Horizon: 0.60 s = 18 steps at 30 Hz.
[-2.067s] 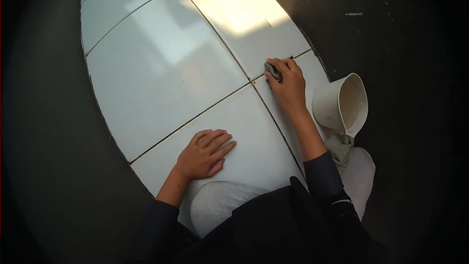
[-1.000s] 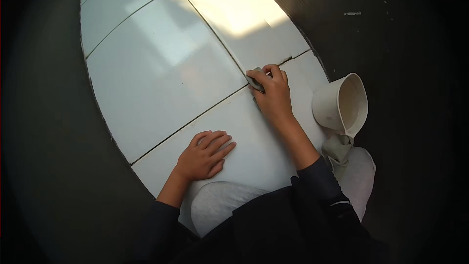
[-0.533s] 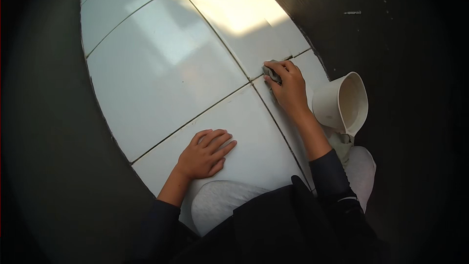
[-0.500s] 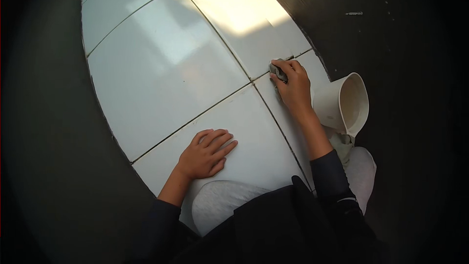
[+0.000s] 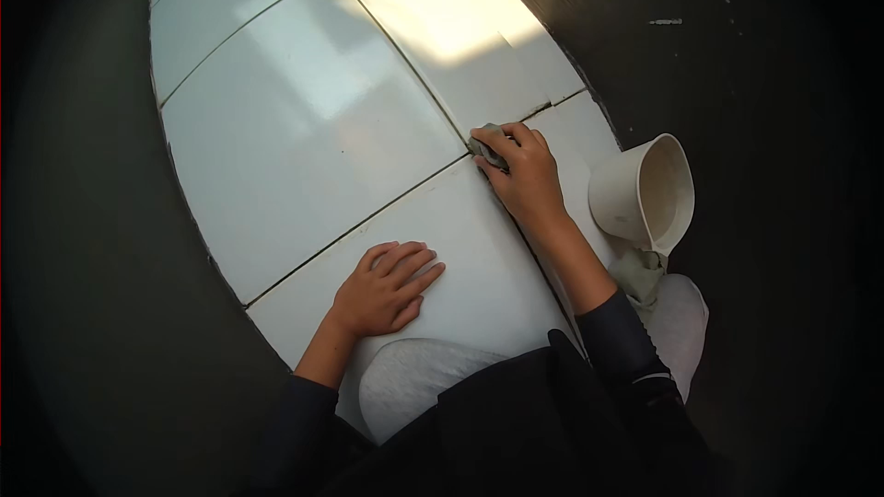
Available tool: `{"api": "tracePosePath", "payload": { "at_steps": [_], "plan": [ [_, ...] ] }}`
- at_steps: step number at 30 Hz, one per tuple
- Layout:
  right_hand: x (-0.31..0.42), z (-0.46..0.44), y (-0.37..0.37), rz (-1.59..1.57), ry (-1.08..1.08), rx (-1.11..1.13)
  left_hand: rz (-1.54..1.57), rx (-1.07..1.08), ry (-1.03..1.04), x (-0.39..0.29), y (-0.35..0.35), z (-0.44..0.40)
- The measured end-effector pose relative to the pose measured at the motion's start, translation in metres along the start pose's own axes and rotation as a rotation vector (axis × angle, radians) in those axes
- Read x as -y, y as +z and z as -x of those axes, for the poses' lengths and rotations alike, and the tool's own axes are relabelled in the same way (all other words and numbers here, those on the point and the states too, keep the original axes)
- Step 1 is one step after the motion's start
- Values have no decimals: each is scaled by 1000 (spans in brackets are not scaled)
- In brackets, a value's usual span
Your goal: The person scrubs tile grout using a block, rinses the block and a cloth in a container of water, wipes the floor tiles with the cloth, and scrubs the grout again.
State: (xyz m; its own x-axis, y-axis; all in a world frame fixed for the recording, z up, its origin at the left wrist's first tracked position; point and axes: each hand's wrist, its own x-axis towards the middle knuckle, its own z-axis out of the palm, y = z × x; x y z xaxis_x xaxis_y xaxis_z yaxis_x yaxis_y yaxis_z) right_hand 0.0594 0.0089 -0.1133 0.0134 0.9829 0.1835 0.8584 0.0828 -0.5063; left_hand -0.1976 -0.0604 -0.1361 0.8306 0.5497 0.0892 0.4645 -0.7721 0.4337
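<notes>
My right hand [image 5: 527, 175] is closed on a small grey wad [image 5: 490, 147]; whether it is sponge or cloth I cannot tell. It presses the wad onto the dark joint between the white tiles [image 5: 304, 175], right by the place where the joints cross. Fingers spread, my left hand [image 5: 382, 290] lies flat on the nearest tile and holds nothing. A white plastic pail [image 5: 617, 193] with a pointed lip is to the right of my right forearm. Its mouth appears toward the right and its inside looks bare.
A crumpled grey-green cloth [image 5: 640, 274] lies below the pail, against my knee [image 5: 681, 317]. My other knee [image 5: 410, 382] rests beside my left hand. Dark floor [image 5: 755, 129] borders the tiles, with a small pale scrap [image 5: 666, 22] on it. Sunlight falls across the far tiles.
My right hand has slid left along the joint with the grey wad, from near the chipped tile edge to the crossing. My left hand and the pail have stayed put.
</notes>
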Motion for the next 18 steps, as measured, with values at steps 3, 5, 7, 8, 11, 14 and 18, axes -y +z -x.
{"api": "tracePosePath", "payload": {
  "at_steps": [3, 5, 7, 8, 11, 14, 18],
  "plan": [
    [-15, -6, -2, 15, 42, 15, 23, -31, 19, 1, 1, 0],
    [-19, -7, 0, 102, 59, -79, 25, -27, 16, 0, 1, 1],
    [2, 0, 2, 66, 85, -64, 23, -28, 24, 1, 1, -1],
    [9, 3, 3, 45, 31, -26, 22, -24, 20, 1, 1, 0],
    [-10, -4, -4, -8, 2, 12, 13, -10, 8, -1, -1, -1],
    [-29, -11, -4, 73, 78, -76, 5, -4, -8, -2, 0, 1],
    [6, 5, 5, 63, -73, -9, -4, -3, -3, -1, -1, -1]
  ]
}}
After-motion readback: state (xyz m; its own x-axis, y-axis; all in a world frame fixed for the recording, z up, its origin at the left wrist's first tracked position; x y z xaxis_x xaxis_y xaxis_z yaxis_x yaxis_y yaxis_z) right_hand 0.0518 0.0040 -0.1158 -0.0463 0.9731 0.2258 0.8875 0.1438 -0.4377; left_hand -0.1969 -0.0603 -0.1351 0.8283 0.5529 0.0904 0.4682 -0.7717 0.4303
